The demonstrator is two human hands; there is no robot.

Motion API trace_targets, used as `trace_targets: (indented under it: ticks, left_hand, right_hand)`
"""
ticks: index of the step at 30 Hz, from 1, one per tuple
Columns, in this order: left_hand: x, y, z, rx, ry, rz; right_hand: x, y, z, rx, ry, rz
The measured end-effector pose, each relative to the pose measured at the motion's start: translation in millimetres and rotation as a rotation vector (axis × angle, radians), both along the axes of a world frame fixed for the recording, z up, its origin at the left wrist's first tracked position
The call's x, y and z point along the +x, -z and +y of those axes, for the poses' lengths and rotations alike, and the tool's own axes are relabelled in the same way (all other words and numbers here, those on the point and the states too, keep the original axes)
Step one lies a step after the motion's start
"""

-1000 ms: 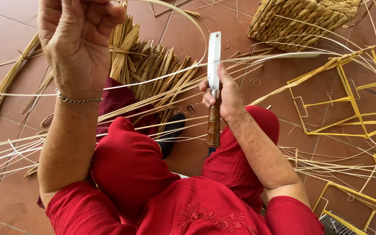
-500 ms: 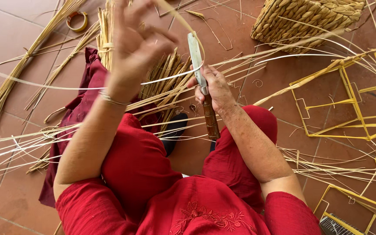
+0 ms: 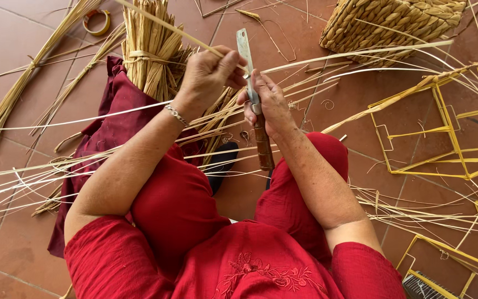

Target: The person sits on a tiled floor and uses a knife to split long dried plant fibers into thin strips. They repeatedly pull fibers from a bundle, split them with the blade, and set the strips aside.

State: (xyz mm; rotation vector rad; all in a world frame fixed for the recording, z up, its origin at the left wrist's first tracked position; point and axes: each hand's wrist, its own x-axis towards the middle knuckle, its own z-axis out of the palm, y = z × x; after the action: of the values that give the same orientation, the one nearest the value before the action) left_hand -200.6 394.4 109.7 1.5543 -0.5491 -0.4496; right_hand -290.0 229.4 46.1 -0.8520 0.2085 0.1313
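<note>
Straw bundle [image 3: 149, 44] tied upright at 11 o'clock, within reach | left hand [image 3: 208, 75] pinches one pale strand [image 3: 161, 25] taut against the blade | right hand [image 3: 269, 102] grips wooden-handled knife [image 3: 253, 94], blade up at 12 o'clock, steadying it | woven basket [image 3: 394, 25] at 1 o'clock | yellow frames [image 3: 432, 133] at 3 o'clock

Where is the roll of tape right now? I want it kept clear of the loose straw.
In the head view, the roll of tape lies on the tiled floor at the upper left, left of the tied straw bundle.
</note>
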Motion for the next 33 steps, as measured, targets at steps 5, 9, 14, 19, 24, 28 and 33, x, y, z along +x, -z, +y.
trace_targets:
  ticks: [5, 9, 14, 19, 24, 28, 33]
  left_hand:
    - [19, 22, 32, -0.142, -0.042, 0.333]
    - [34, 57, 64, -0.25, -0.151, 0.452]
    - [41, 88, 123, -0.392, -0.346, 0.485]
    - [40, 76, 214, -0.517, -0.606, 0.418]
    - [33, 80, 270, -0.601, -0.703, 0.343]
    - [36, 87, 280, -0.559, -0.738, 0.32]
    - [45, 76, 284, -0.543, -0.787, 0.201]
  right_hand:
    - [12, 13, -28, -0.031, 0.064, 0.017]
    - [20, 28, -44, -0.001, 0.094, 0.064]
    - [32, 20, -62, -0.059, 0.172, 0.13]
    - [27, -15, -78, -0.097, 0.224, 0.11]
    - [19, -15, -95, -0.185, 0.24, 0.069]
    - [21, -15, -106, -0.227, 0.235, 0.053]
    - [25, -16, -104, -0.225, 0.221, 0.056]
